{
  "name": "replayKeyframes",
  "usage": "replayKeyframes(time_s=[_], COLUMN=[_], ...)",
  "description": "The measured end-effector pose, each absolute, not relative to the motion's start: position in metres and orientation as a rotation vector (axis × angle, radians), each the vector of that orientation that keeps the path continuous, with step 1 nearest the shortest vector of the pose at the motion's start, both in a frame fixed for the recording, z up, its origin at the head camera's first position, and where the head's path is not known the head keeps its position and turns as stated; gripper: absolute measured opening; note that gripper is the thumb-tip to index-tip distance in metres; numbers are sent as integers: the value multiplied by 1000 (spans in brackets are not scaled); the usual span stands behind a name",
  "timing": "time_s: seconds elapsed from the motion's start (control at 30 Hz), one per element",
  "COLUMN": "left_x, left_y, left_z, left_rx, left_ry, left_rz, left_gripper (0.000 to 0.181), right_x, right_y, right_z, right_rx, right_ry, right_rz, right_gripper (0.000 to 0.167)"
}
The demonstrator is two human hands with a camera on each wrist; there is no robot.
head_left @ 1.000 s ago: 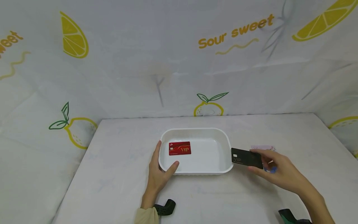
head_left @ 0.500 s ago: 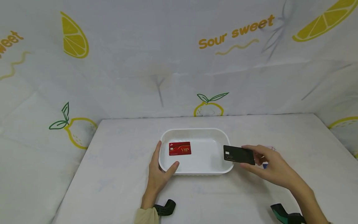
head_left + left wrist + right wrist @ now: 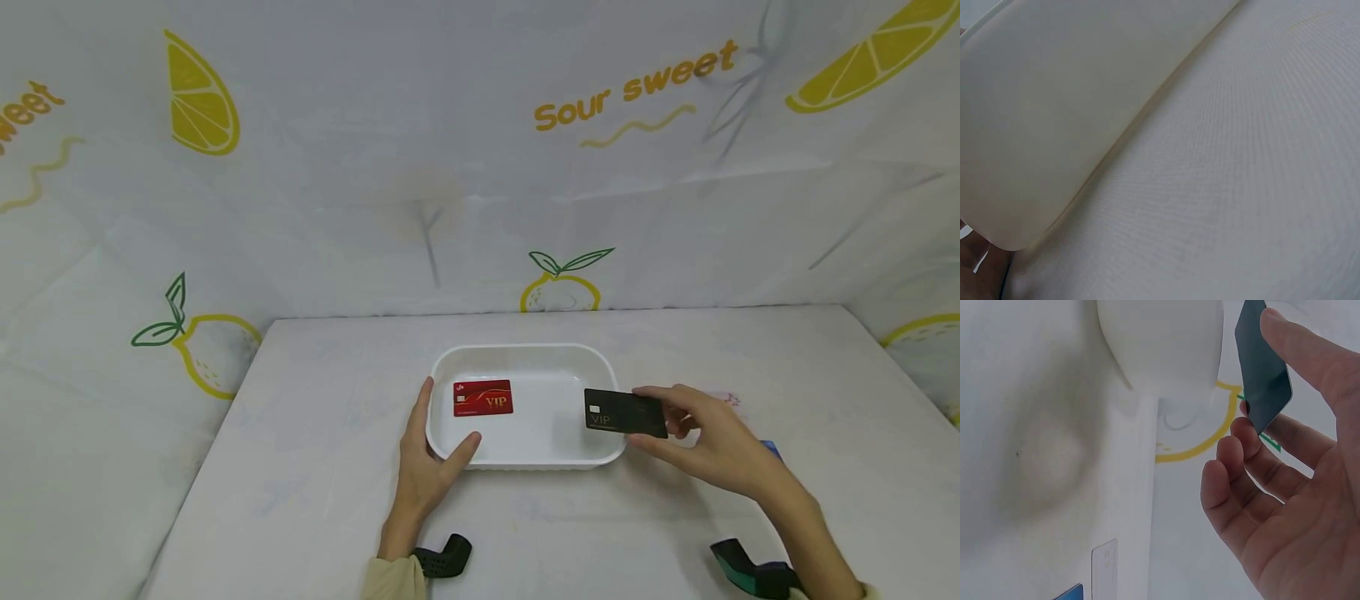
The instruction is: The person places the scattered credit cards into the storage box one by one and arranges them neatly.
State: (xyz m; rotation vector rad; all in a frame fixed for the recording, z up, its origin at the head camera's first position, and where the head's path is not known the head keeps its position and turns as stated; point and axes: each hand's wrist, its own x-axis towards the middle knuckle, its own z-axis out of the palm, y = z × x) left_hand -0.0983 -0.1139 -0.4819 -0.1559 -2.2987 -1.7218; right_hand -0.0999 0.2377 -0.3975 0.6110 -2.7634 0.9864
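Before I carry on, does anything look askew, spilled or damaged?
Nothing visible stands out. The red VIP card lies in the white tray, and the right hand pinches the black VIP card. The pale pink card and blue card are only partly visible, so I can't vouch for them.

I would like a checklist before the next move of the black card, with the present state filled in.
1. Right hand pinches the black card: ok.
2. Left hand holds the white tray: ok.
3. Red card lies inside the white tray, apart from the black card: ok.
4. Whole black card over the white tray: not ok; in the head view, one end reaches past it.
5. Exact height of the black card: cannot tell.
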Motion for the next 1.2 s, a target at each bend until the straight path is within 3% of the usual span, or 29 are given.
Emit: replayKeyframes(time_s=[1.2], left_x=[-99], left_y=[-115], left_z=[-481], left_rx=[-152], left_ry=[-2311], left_rz=[-1688], left_gripper=[94], right_x=[-113], right_y=[200], right_z=[-389], right_rx=[635], right_ry=[-2856], right_rz=[1016], right_gripper=[54])
